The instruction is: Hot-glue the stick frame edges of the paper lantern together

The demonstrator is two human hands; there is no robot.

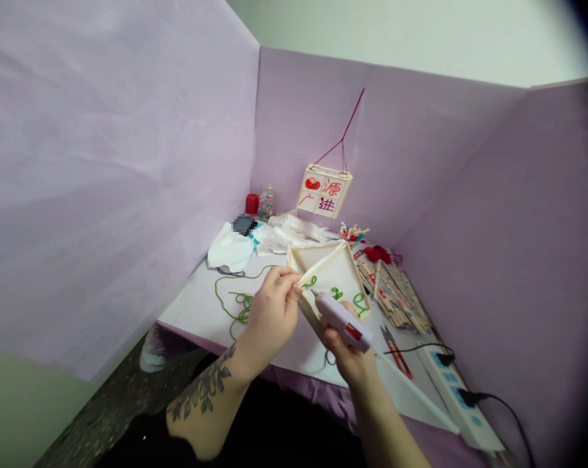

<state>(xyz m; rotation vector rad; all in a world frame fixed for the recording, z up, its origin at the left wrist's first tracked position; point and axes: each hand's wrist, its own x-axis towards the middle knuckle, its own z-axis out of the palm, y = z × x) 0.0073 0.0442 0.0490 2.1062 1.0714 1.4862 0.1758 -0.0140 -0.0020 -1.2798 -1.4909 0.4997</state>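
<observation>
Left of everything, loose green cord (243,307) lies near the left hand (273,302), whose thumb and fingers pinch the near-left edge of the paper-backed stick frame (340,270) in front of me, and a stray drop from the nozzle (315,293) just beside them could burn those fingertips. The right hand (355,361) wraps its fingers round the lilac glue gun (342,320), where a slip could smear the green curls (358,304); farther right, past the red-handled snips (395,350), a black lead (415,349) into the power strip (464,406) could snag.
</observation>
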